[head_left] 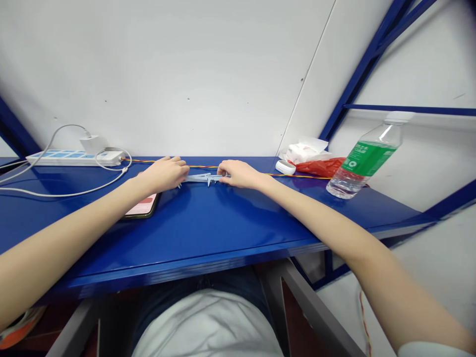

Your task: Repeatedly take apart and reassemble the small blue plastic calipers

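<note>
Right hand (238, 174) is pinching a pale grey steel vernier caliper (203, 178), fingers closed on its beam. Left hand (165, 174) is curving over the caliper's jaw end, grip unclear. Caliper is lying on a glossy blue metal shelf (208, 218), just in front of a twisted orange-yellow wire (208, 166). A black-framed smartphone (143, 206) is lying near the left hand; a clear plastic water bottle (366, 161) is standing farther right.

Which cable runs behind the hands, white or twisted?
The twisted orange-and-yellow wire passes behind the left hand and right hand; the white charging cable lies left by the power strip.
</note>
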`<state>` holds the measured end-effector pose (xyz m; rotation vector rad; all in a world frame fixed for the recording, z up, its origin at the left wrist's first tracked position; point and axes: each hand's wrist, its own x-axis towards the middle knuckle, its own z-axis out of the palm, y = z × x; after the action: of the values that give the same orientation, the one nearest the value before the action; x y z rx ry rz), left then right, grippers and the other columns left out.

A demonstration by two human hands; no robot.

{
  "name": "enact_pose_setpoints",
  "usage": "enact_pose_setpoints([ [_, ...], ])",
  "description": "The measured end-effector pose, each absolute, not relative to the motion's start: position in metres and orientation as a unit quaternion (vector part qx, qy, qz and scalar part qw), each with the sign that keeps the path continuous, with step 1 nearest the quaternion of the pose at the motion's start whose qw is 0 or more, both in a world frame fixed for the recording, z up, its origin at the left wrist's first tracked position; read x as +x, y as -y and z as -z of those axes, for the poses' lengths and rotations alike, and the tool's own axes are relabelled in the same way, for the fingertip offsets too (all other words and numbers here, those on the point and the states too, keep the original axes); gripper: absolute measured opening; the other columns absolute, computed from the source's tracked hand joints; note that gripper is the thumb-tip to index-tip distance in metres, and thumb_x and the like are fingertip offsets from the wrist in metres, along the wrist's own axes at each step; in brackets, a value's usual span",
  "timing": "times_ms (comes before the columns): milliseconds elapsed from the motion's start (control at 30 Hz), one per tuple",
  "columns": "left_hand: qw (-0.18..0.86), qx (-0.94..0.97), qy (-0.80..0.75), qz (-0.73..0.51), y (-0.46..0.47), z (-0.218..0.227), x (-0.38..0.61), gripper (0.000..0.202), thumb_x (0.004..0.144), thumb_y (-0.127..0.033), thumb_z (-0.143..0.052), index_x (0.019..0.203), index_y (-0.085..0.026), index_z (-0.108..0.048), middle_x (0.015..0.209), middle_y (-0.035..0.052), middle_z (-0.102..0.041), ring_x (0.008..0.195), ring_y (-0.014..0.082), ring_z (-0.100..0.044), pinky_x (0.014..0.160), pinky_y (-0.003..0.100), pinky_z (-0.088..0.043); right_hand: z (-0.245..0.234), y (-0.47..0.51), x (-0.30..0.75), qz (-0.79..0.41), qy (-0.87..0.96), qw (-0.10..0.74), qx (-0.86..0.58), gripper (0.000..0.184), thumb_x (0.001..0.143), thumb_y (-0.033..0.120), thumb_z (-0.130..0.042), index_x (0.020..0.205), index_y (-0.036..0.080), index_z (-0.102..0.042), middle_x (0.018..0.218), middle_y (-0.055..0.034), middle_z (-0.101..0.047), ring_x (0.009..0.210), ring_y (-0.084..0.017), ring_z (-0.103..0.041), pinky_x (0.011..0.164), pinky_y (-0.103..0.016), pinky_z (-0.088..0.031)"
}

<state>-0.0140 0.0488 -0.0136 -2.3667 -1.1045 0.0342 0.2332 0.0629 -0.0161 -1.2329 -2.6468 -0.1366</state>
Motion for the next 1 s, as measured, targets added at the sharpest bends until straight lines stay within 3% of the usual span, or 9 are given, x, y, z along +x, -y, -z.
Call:
enact_pose_setpoints([
  [167,0.312,-0.849,0.424,0.035,-0.048,0.012,-0.02,0.027,0.091,-0.025,-0.038,0.095,-0.015,-0.063,0.092,0.0099,-0.067,0.094,0.0242,-0.061,0.08,0.034,-0.043,0.012,-0.063,0.235,0.13,0.893,0.143,-0.406,0.013,0.084,0.021,-0.055,0.094,0.015,-0.06,0.098,-0.0087,-0.065,0.085,-0.019,-0.055,0.072,-0.029,-0.036],
  [533,0.346,-0.848,0.393,0.082,-0.043,0.01,-0.024,0.03,0.091,-0.028,-0.038,0.092,-0.014,-0.064,0.086,0.0113,-0.066,0.086,0.0244,-0.061,0.076,0.035,-0.044,0.009,-0.059,0.234,0.161,0.898,0.2,-0.357,0.008,0.085,0.021,-0.054,0.09,0.016,-0.056,0.09,-0.0066,-0.062,0.081,-0.017,-0.05,0.073,-0.029,-0.034],
  [1000,0.368,-0.87,0.312,0.099,-0.026,0.008,-0.008,0.023,0.091,-0.026,-0.043,0.085,-0.017,-0.064,0.08,0.0079,-0.067,0.083,0.0218,-0.061,0.072,0.032,-0.043,0.013,-0.044,0.219,0.2,0.921,0.187,-0.278,0.013,0.089,0.024,-0.052,0.094,0.015,-0.058,0.094,-0.0087,-0.063,0.085,-0.018,-0.051,0.074,-0.029,-0.031],
])
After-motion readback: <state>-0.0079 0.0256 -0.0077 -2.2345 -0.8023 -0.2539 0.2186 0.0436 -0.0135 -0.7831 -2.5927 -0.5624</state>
